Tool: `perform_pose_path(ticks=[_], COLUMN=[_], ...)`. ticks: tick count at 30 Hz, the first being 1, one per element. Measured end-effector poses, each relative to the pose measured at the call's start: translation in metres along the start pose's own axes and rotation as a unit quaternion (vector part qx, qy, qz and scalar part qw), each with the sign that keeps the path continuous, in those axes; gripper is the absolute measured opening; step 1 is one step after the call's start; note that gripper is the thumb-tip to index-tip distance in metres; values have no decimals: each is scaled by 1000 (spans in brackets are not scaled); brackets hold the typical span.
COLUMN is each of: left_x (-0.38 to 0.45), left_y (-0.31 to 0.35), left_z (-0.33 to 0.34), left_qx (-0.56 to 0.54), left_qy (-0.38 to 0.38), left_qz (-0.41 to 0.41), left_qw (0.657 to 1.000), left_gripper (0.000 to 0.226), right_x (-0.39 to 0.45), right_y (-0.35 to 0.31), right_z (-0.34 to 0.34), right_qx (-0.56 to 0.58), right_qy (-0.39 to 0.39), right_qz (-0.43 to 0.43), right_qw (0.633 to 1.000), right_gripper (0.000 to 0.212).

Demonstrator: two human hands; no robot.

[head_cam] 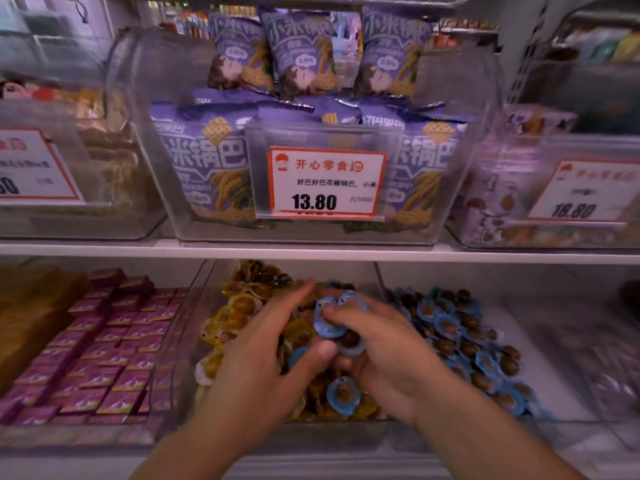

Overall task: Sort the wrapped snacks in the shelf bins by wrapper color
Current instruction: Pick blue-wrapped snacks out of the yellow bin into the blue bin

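Observation:
On the lower shelf, the middle clear bin [194, 306] holds yellow-wrapped snacks [239, 308] with a few blue-wrapped ones mixed in, such as one blue-wrapped snack [343, 394] near the front. Both hands are inside this bin. My right hand [388, 355] grips a small bunch of blue-wrapped snacks [332, 320], fingers curled around them. My left hand [263, 355] lies beside it, fingers stretched over the yellow pile and the thumb against the bunch. The bin to the right [568, 403] holds several blue-wrapped snacks [460, 341].
Left of the middle bin lies a bin of magenta boxed snacks [104, 351]. The shelf above carries a clear bin of purple snack bags [304, 74] with a price tag [325, 183] reading 13.80, flanked by other bins. A white shelf edge [311, 252] runs between levels.

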State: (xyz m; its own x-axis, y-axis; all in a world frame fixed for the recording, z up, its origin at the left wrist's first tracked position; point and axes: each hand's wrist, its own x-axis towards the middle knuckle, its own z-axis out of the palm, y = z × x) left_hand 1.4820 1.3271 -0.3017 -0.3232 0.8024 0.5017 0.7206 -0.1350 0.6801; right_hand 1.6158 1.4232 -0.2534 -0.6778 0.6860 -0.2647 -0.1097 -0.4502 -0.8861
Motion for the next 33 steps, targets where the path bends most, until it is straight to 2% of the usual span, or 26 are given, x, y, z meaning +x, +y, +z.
perform_pose_path(ticks=[3,5,7,10,13,15,19,22,24,26,28,31,33], left_x=[1,1,-1,-1,2,3,3,1,1,1,3,5,4], left_y=[-9,-17,-22,-25,-24,-20,-2,12,16,13,10,6,3], left_z=[-2,-2,-1,1,3,6,16,27,32,35,34,29,25], left_qx=[73,175,218,200,186,156,74,82,146,232,300,296,269], left_qy=[-31,-73,-107,-82,-62,-38,34,-18,-107,-194,-237,-263,-271], left_qz=[23,21,14,17,21,16,-37,-24,11,26,16,13,26], left_qw=[997,982,970,976,980,987,996,996,983,953,924,918,924], left_gripper=[48,45,45,40,35,26,18,13,23,49,64,62,57], right_x=[-1,-2,-2,1,4,6,11,14,17,19,23,34,43], right_y=[-17,-28,-35,-44,-51,-49,-47,-42,-34,-24,-18,-12,-8], right_z=[-21,-40,-62,-95,-125,-138,-143,-131,-116,-98,-76,-48,-38], right_qx=[-37,-101,-196,-297,-332,-324,-365,-373,-440,-542,-601,-660,-718], right_qy=[17,55,102,126,103,126,195,182,142,80,30,-27,-51], right_qz=[-51,-75,-116,-149,-96,-79,-168,-238,-277,-319,-359,-373,-344], right_qw=[998,990,968,935,933,934,895,878,842,774,714,652,602], right_gripper=[14,14,9,14,15,17,17,16,16,19,25,26,32])
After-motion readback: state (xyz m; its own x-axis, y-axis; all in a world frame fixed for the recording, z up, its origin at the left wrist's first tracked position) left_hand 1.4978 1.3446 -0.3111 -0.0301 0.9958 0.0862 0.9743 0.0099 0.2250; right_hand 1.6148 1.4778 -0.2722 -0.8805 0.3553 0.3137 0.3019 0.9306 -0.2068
